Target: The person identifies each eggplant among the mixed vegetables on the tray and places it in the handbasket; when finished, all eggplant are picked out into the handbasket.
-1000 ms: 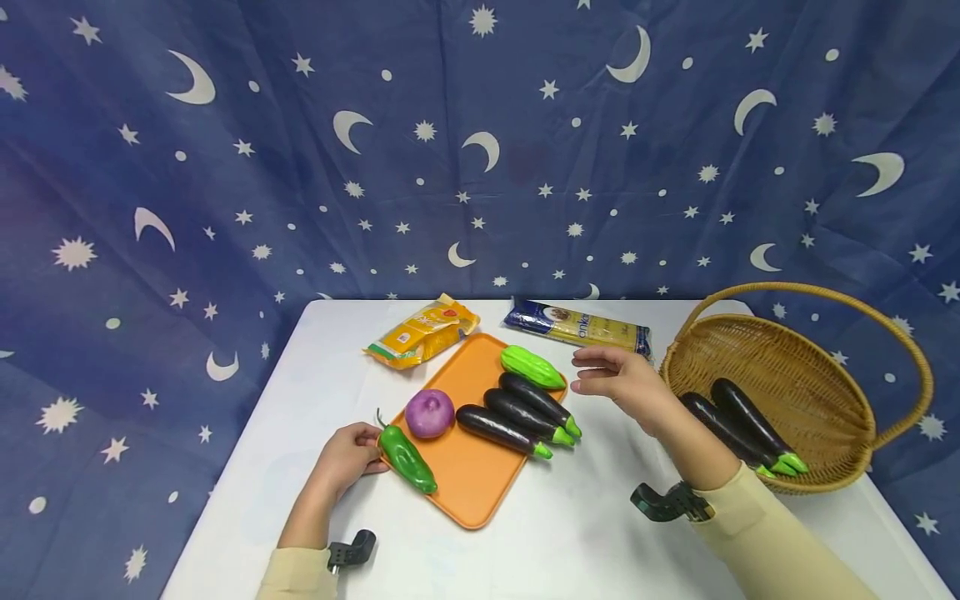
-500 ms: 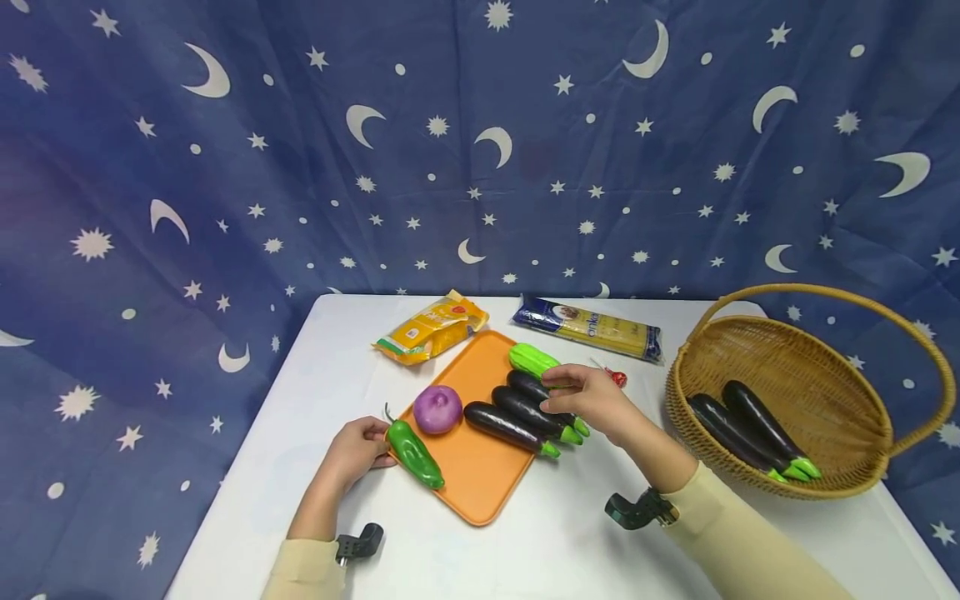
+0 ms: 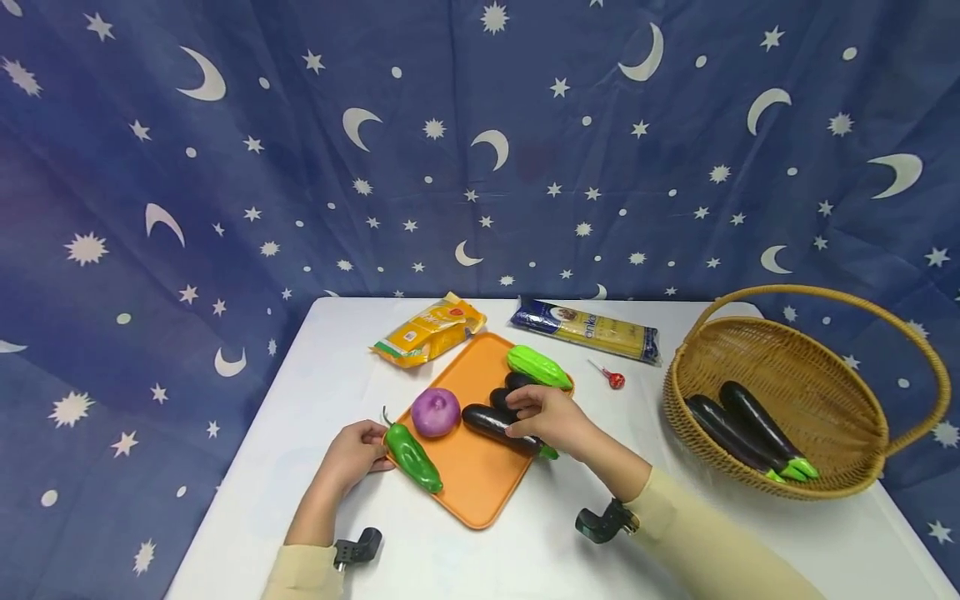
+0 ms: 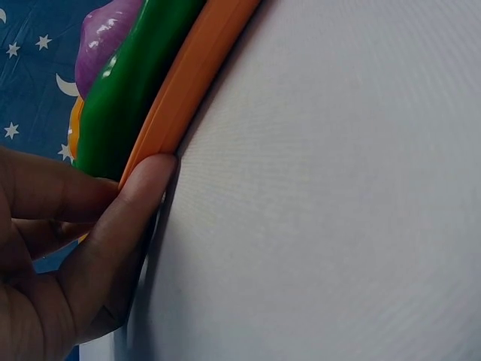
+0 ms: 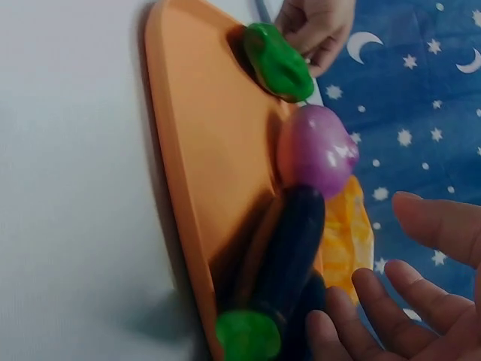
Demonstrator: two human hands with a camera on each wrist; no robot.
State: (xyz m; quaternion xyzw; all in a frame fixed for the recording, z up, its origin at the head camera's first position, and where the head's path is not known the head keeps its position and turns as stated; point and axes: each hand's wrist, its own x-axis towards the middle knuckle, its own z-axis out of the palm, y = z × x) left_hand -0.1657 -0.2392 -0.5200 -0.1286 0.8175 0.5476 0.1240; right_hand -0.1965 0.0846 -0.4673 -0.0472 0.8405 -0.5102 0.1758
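My left hand [image 3: 355,457] pinches the left rim of an orange tray [image 3: 475,500], its thumb [image 4: 124,218] on the outer side. Along that rim lies a green pepper [image 3: 412,458], with a purple onion [image 3: 435,412] behind it. My right hand [image 3: 553,419] hovers over the eggplants with fingers loosely bent and thumb apart, holding nothing. The nearest eggplant [image 3: 491,422] shows clearly beneath it. Two more eggplants are mostly hidden by the hand. At the tray's far right corner lies a light green ridged vegetable [image 3: 537,367].
Behind the tray lie a yellow packet [image 3: 431,331] and a pasta packet [image 3: 588,328]. A red lollipop [image 3: 616,381] is on the white table [image 3: 585,575] to the right. Farther right, a wicker basket [image 3: 840,392] with a tall handle holds two eggplants [image 3: 757,425].
My right hand has moved left and towards me, from beside the basket to above the eggplants, uncovering the lollipop. My left hand has stayed at the tray rim.
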